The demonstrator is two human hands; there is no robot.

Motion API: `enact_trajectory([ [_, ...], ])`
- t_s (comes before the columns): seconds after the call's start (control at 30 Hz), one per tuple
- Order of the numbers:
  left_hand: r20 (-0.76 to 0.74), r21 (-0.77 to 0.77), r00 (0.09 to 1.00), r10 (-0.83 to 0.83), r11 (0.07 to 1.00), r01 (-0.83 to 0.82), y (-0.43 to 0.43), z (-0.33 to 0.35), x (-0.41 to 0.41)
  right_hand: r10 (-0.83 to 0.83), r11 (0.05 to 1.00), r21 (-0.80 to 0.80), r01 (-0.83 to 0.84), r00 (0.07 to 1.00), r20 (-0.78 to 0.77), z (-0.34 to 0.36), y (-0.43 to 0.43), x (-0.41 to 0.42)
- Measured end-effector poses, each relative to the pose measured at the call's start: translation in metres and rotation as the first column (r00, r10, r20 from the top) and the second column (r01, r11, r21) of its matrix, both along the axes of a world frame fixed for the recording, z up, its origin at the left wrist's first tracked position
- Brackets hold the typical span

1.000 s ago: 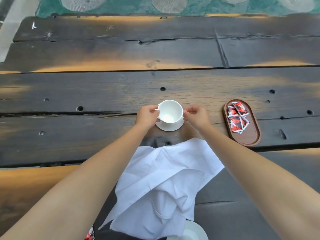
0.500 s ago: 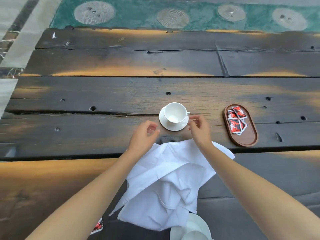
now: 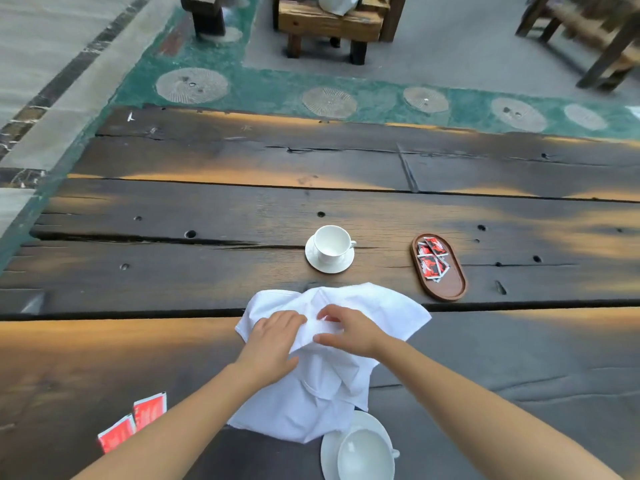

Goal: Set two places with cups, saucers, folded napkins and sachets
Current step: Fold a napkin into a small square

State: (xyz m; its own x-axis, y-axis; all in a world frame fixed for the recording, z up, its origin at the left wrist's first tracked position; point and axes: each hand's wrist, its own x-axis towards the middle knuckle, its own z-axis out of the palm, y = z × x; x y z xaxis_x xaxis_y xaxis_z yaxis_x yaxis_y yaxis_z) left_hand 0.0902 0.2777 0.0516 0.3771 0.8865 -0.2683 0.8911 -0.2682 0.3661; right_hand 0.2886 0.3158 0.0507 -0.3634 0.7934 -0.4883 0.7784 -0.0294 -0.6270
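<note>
The crumpled napkin (image 3: 377,306), lying on the counter (image 3: 173,271) nearer than the cup (image 3: 331,241) (set on its saucer (image 3: 329,268)), is being pinched by the left hand (image 3: 273,336) and right hand (image 3: 351,329), fingers curled.

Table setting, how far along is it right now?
Done: far cup on far saucer, near cup on near saucer, two loose red sachets at near left. In hand: left hand and right hand grip the crumpled white napkin. Left: napkin folding, and tray sachets from the wooden tray for the far place.
</note>
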Motion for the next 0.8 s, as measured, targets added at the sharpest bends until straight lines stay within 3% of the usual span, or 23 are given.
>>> enact_trajectory([
  [0.1,0.0,0.029,0.998,0.067,0.997,-0.067,-0.011,-0.004,0.002,0.11,0.99,0.071,-0.125,0.977,0.184,0.002,-0.006,0.01],
  [0.2,0.013,0.065,0.991,0.137,0.988,-0.137,-0.017,-0.002,-0.003,0.092,0.992,0.064,-0.11,0.968,0.235,0.005,-0.007,0.015],
  [0.37,0.048,0.057,0.95,0.307,0.949,-0.31,-0.029,0.011,-0.029,0.262,0.962,-0.036,-0.269,0.884,0.387,0.014,0.003,0.03],
  [0.47,0.115,0.04,0.895,0.431,0.898,-0.437,-0.034,0.017,-0.04,0.232,0.956,0.063,-0.287,0.87,0.436,0.027,0.011,0.031],
  [0.6,0.195,-0.071,0.709,0.677,0.731,-0.679,-0.033,0.028,-0.056,0.097,0.933,0.295,-0.206,0.933,0.347,0.05,0.026,0.025],
  [0.67,0.23,-0.114,0.622,0.748,0.655,-0.747,-0.034,0.035,-0.066,0.053,0.94,0.312,-0.136,0.964,0.261,0.065,0.037,0.024],
  [0.8,0.241,-0.083,0.591,0.77,0.623,-0.778,-0.043,0.047,-0.085,0.014,0.932,0.357,-0.056,0.993,0.118,0.084,0.056,0.032],
])
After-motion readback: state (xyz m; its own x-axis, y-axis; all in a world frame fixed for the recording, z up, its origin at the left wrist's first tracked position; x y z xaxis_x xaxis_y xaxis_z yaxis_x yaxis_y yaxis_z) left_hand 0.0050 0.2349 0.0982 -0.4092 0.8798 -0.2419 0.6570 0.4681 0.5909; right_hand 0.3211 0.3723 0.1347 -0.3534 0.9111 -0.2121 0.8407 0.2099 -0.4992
